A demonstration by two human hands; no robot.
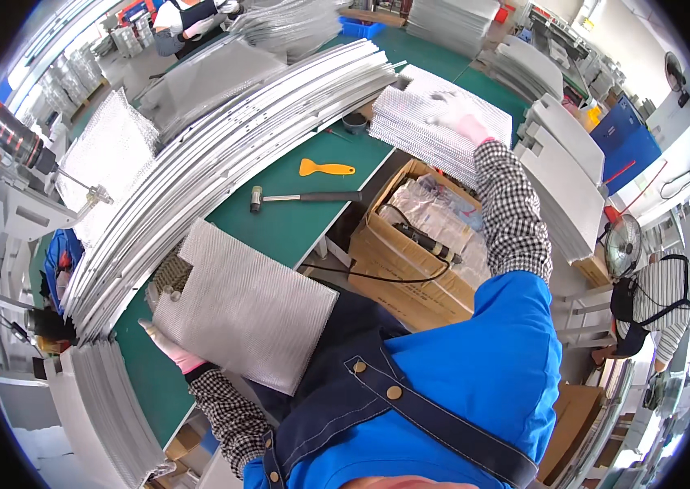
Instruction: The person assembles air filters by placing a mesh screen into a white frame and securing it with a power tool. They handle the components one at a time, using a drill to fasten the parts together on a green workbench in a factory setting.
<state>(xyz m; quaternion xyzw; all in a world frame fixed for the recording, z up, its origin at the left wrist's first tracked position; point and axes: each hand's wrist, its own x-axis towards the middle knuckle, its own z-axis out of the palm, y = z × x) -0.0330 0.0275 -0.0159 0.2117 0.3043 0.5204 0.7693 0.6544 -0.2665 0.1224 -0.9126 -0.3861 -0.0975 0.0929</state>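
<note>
In head view, shows mesh panel [251, 314] overhanging near edge of bench [296, 228], with left hand [174, 350] at its left corner; cannot tell whether grasping. Shows right hand [456, 120] atop panel stack [410, 118] near bench's right end; cannot tell its grip. Shows hammer [312, 197], yellow scraper [328, 169] between.

I can make out no legible words, numbers or signs from here; the brown carton [398, 289] beside my green counter [279, 236] carries small marks, too faint for me to read.
</note>
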